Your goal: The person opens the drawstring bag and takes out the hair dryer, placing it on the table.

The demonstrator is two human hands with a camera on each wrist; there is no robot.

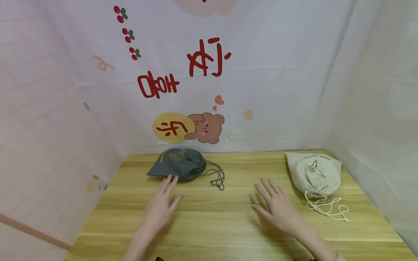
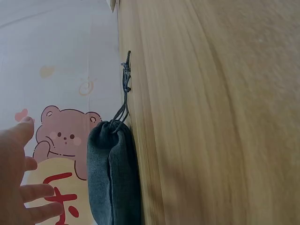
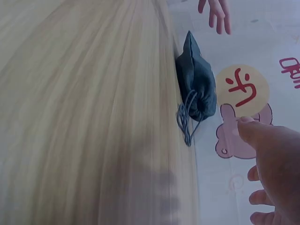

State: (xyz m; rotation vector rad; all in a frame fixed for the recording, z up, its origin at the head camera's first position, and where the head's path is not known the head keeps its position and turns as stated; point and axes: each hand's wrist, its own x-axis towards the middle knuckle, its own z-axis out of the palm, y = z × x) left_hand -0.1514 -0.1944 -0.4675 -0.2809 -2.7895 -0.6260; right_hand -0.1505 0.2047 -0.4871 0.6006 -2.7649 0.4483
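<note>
Fingers spread, my left hand (image 1: 160, 206) hovers over the left part of the table, its fingertips overlapping the near edge of a dark grey drawstring bag (image 1: 183, 165) in the head view. That bag lies on its side, a yellow hair dryer print on it and its cords trailing right. My right hand (image 1: 277, 208), also with straight fingers and holding nothing, is above the table to the left of a cream drawstring bag (image 1: 315, 174). The cream bag shows a dark hair dryer print, its gathered neck towards me. In the left wrist view the dark bag (image 2: 112, 173) stands beyond the thumb.
Both bags lie on a wooden table (image 1: 215, 224) near its back edge. White cords (image 1: 326, 209) spread in front of the cream bag. Behind the table hangs a white printed cloth (image 1: 277, 90), with more cloth along both sides.
</note>
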